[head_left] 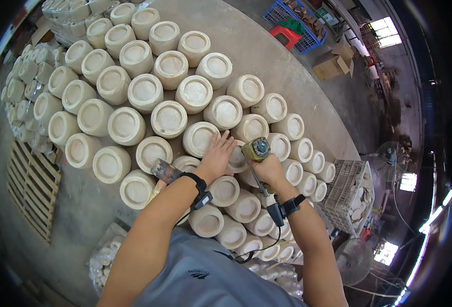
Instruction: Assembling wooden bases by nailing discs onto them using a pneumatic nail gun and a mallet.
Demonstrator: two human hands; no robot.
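Observation:
My left hand [219, 155] lies with fingers stretched out on the recessed top of a pale round pot [238, 162], near the middle of the rows. Close on its right, my right hand [268, 170] is wrapped around a yellow-green corded power tool [257, 149], whose rounded end points up. The working end of that tool is hidden. Under my left forearm lies a second tool with a grey cylindrical end [165, 171]; its body is mostly covered. Similar cream-coloured pots [169, 119] surround both hands, each with a round sunken top.
The pots stand on a large rounded table [267, 51]. Right of it is a grey plastic crate [338, 204] of pale pieces, with fans [354, 260] nearby. A blue crate [310, 38], red stool [287, 36] and cardboard box [333, 64] stand beyond. At left lies a wooden pallet [31, 189].

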